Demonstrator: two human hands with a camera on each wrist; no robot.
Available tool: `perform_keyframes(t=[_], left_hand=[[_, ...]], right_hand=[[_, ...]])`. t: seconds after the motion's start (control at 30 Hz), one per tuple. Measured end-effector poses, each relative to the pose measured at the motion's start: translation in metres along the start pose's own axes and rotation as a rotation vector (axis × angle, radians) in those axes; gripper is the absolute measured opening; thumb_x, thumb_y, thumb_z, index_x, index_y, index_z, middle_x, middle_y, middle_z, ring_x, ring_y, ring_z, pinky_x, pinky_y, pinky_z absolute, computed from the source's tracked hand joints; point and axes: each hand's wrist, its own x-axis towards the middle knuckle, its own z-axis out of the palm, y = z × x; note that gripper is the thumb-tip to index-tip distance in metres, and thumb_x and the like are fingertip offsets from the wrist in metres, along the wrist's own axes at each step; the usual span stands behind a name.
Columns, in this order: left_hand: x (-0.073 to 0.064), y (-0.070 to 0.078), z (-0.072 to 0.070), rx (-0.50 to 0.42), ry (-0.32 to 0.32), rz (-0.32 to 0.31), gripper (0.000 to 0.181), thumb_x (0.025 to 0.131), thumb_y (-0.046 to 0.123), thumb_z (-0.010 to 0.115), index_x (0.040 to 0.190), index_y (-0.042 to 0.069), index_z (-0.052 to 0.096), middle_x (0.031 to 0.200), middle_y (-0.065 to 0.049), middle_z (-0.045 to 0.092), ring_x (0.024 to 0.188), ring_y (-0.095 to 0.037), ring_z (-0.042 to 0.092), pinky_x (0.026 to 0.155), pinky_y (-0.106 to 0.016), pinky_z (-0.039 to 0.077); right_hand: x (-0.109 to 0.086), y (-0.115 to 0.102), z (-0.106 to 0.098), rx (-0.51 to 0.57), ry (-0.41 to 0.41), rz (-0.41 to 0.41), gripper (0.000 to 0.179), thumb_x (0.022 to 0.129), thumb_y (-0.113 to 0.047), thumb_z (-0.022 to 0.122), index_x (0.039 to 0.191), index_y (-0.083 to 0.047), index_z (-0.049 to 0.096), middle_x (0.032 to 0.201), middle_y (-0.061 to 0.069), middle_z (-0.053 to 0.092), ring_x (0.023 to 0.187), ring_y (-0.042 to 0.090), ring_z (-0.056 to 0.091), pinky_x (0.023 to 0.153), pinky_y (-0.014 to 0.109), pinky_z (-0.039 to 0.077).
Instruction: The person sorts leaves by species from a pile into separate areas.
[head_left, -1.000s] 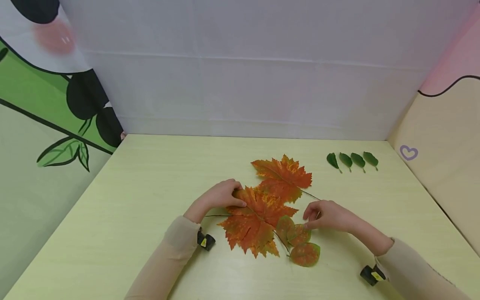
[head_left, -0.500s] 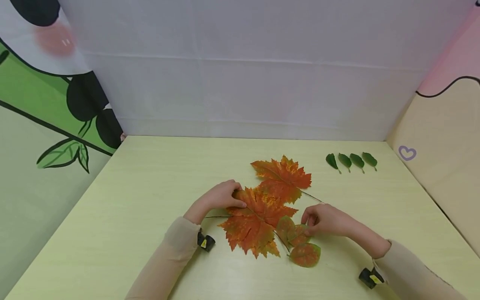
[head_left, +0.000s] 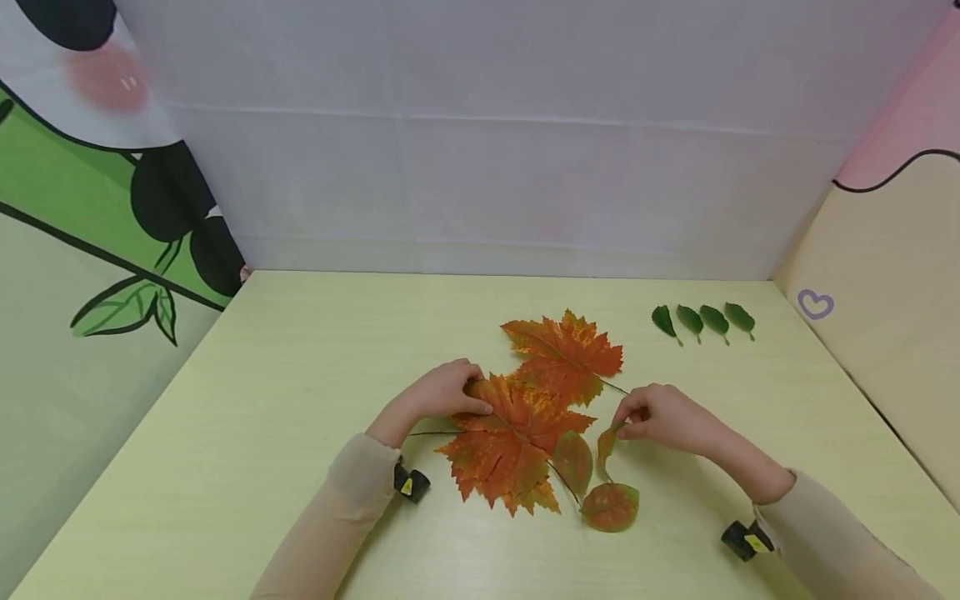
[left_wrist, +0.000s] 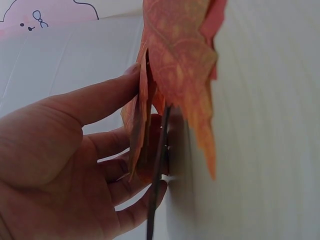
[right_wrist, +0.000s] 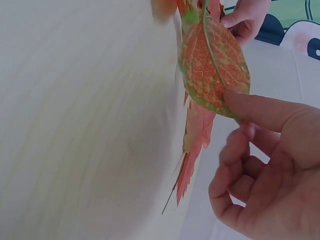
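Two orange maple leaves lie partly overlapping in the middle of the table in the head view. My left hand (head_left: pixel 438 392) pinches the left edge of the nearer maple leaf (head_left: pixel 502 467), thumb on one face and fingers on the other. The farther maple leaf (head_left: pixel 562 350) lies flat behind it. At the nearer leaf's right is a sprig with three rounded green-orange leaves. My right hand (head_left: pixel 667 421) pinches the tip of one rounded leaf (right_wrist: pixel 212 65) between thumb and finger, tilting it up. The other two, a left leaf (head_left: pixel 573 462) and a front leaf (head_left: pixel 611 508), rest low.
Several small green leaves (head_left: pixel 714 320) lie in a row at the table's back right. A white cloth wall (head_left: pixel 510 183) rises behind the table (head_left: pixel 315 333). Printed side panels (head_left: pixel 885 333) stand at left and right.
My right hand has moved up and slightly right, lifting the rounded leaf's tip away from the other sprig leaves. My left hand stays where it was on the maple leaf.
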Motion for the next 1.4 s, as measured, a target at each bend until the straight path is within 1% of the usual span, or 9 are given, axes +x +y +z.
perform_keyframes(t=[0.07,0.3,0.57,0.7,0.93,1.07,1.2,1.3,1.4], left_hand=[[0.0,0.0,0.0,0.006,-0.001,-0.001,0.033,0.08,0.031,0.07,0.098,0.006,0.057,0.086,-0.003,0.05,0.073,-0.017,0.043,0.065,-0.029,0.034],[0.0,0.0,0.001,0.007,-0.004,-0.006,0.035,0.08,0.031,0.07,0.1,0.005,0.058,0.087,-0.003,0.05,0.074,-0.017,0.043,0.065,-0.03,0.034],[0.0,0.0,0.001,0.019,-0.003,-0.011,0.036,0.08,0.031,0.07,0.101,0.005,0.058,0.087,-0.003,0.05,0.074,-0.017,0.043,0.066,-0.03,0.034],[0.0,0.0,0.002,0.015,-0.002,-0.012,0.036,0.079,0.031,0.07,0.1,0.006,0.058,0.088,-0.003,0.05,0.074,-0.017,0.043,0.066,-0.03,0.034],[0.0,0.0,0.002,0.014,-0.002,-0.012,0.037,0.08,0.032,0.07,0.102,0.005,0.057,0.089,-0.003,0.051,0.075,-0.017,0.043,0.066,-0.03,0.034],[0.0,0.0,0.002,0.012,-0.002,-0.011,0.036,0.08,0.031,0.07,0.101,0.005,0.057,0.088,-0.003,0.05,0.075,-0.018,0.043,0.066,-0.03,0.034],[0.001,-0.001,0.002,0.017,0.0,-0.006,0.036,0.08,0.032,0.07,0.101,0.005,0.058,0.088,-0.003,0.05,0.075,-0.017,0.043,0.066,-0.03,0.034],[0.001,-0.002,0.002,0.019,0.0,-0.005,0.036,0.079,0.032,0.07,0.101,0.006,0.058,0.088,-0.003,0.051,0.075,-0.017,0.043,0.066,-0.03,0.035],[0.001,-0.002,0.001,0.017,0.0,-0.005,0.036,0.08,0.032,0.07,0.1,0.006,0.058,0.088,-0.003,0.051,0.074,-0.017,0.043,0.066,-0.03,0.035]], right_hand=[[0.001,0.001,-0.002,-0.001,0.028,0.009,0.004,0.079,-0.018,0.07,0.08,-0.014,0.069,0.058,-0.007,0.045,0.053,0.004,0.038,0.051,0.021,0.034],[0.0,0.01,-0.01,0.059,0.095,0.037,0.006,0.082,-0.014,0.065,0.087,-0.013,0.069,0.078,0.001,0.066,0.068,0.008,0.054,0.061,0.023,0.044],[-0.006,0.026,-0.024,0.037,0.19,0.099,0.011,0.086,-0.013,0.061,0.093,-0.01,0.069,0.087,0.006,0.067,0.079,0.015,0.06,0.066,0.027,0.046],[-0.01,0.031,-0.03,0.038,0.194,0.128,0.014,0.089,-0.011,0.057,0.095,-0.008,0.068,0.091,0.008,0.067,0.083,0.018,0.061,0.069,0.03,0.047],[-0.018,0.035,-0.04,0.065,0.183,0.187,0.031,0.091,-0.002,0.037,0.098,-0.004,0.068,0.09,0.01,0.066,0.08,0.018,0.059,0.066,0.031,0.044],[-0.024,0.04,-0.046,0.038,0.189,0.228,0.027,0.094,-0.02,0.046,0.1,-0.005,0.067,0.091,0.009,0.067,0.08,0.018,0.06,0.068,0.032,0.043],[-0.029,0.051,-0.05,0.041,0.203,0.269,0.036,0.089,-0.039,0.056,0.103,-0.007,0.066,0.094,0.008,0.066,0.084,0.02,0.059,0.069,0.032,0.043],[-0.031,0.06,-0.052,0.061,0.21,0.295,0.039,0.085,-0.041,0.06,0.104,-0.007,0.065,0.098,0.008,0.064,0.086,0.019,0.057,0.069,0.031,0.044],[-0.034,0.068,-0.056,0.096,0.211,0.297,0.039,0.086,-0.036,0.061,0.107,-0.004,0.063,0.1,0.009,0.063,0.085,0.014,0.056,0.071,0.033,0.044]])
